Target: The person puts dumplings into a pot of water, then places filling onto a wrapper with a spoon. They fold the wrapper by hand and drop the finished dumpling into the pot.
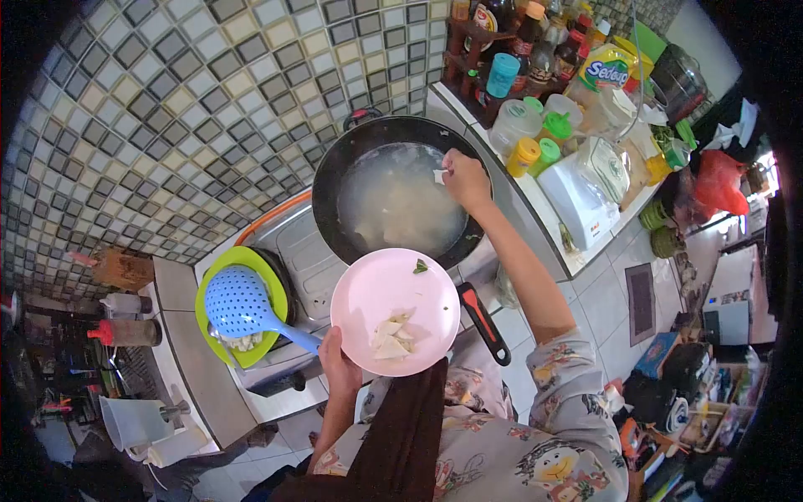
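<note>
- one pink plate, round and slightly tilted, is held over the near edge of the black wok; a few pale, folded pieces lie together on its near part, and a scrap of green leaf sits farther up.
- the left hand grips the plate's near left rim.
- the right hand is at the wok's right side, fingers pinched on a small white piece.
- cloudy liquid fills the wok's bottom, with pale lumps in it; a black-and-red handle points near and right.
- the wok is on a silver stove; at left, a blue slotted ladle rests over a green bowl.
- bottles, jars and a white appliance crowd the right desk.
- mosaic tiles cover the far wall; a red bag is far right.
</note>
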Action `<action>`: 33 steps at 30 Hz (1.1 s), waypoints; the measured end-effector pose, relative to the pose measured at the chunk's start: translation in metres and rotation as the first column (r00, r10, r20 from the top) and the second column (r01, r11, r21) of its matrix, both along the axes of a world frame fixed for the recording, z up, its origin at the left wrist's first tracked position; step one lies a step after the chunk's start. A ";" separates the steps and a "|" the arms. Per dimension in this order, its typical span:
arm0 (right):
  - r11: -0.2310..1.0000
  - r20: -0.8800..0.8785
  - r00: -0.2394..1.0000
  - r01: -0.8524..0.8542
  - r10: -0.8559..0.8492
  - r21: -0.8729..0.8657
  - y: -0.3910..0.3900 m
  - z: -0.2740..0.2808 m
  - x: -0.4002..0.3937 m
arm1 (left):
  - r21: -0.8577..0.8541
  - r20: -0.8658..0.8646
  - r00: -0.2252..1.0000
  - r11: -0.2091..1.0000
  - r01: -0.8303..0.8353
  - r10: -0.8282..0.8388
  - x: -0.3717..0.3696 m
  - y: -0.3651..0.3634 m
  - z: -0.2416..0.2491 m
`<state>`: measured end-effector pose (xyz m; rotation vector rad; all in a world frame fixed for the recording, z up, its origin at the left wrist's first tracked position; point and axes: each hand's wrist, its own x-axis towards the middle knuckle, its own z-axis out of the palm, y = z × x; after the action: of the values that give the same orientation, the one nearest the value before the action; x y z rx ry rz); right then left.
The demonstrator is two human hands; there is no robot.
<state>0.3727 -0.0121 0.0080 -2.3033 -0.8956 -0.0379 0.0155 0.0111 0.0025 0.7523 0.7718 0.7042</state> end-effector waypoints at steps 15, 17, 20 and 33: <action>0.873 -0.262 0.834 -0.478 0.485 0.095 -0.035 0.111 -0.077 | -0.024 0.042 0.997 0.997 -0.067 0.068 0.003 0.010 0.006; 0.730 -0.344 0.688 -0.683 0.639 -0.012 -0.055 0.120 -0.105 | -0.055 0.053 0.997 0.997 -0.057 0.060 0.006 0.008 0.006; 0.615 -0.180 0.607 -0.788 0.774 -0.010 -0.076 0.096 -0.136 | 0.024 0.007 1.000 1.000 -0.009 0.009 0.003 0.006 -0.005; 0.591 -0.203 0.577 -0.807 0.791 0.008 -0.071 0.059 -0.177 | 0.041 0.028 0.999 0.998 0.039 -0.040 0.000 -0.009 0.003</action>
<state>0.1959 -0.0835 0.0672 -1.7102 -1.7855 0.6170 0.0152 0.0025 0.0050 0.7910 0.7164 0.6955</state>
